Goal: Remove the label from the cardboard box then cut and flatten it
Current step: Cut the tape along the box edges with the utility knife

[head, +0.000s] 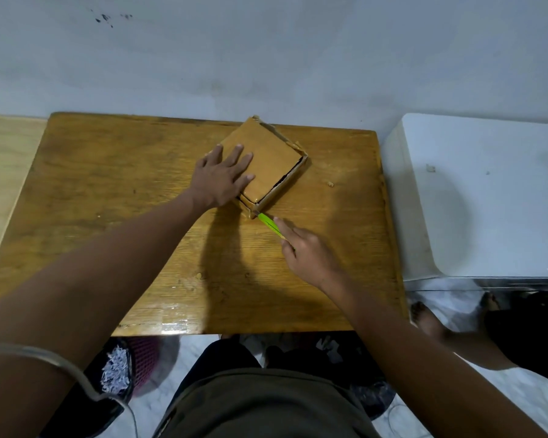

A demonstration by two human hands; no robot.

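Note:
A small brown cardboard box [271, 159] lies turned at an angle near the back of the wooden table [140, 216]. Its top is glossy and a dark slit shows along its right side. My left hand [223, 177] rests flat on the box's left part, fingers spread. My right hand [307, 251] holds a green utility knife [270, 225], index finger along its back. The knife's tip touches the box's near corner at the table surface. No label is visible on the box.
A white appliance or container [475, 197] stands right of the table. A pale wall rises behind the table. A small cardboard scrap [330, 184] lies right of the box. Under the table sit a bin with shredded paper [117, 371], my legs and a bare foot [427, 320].

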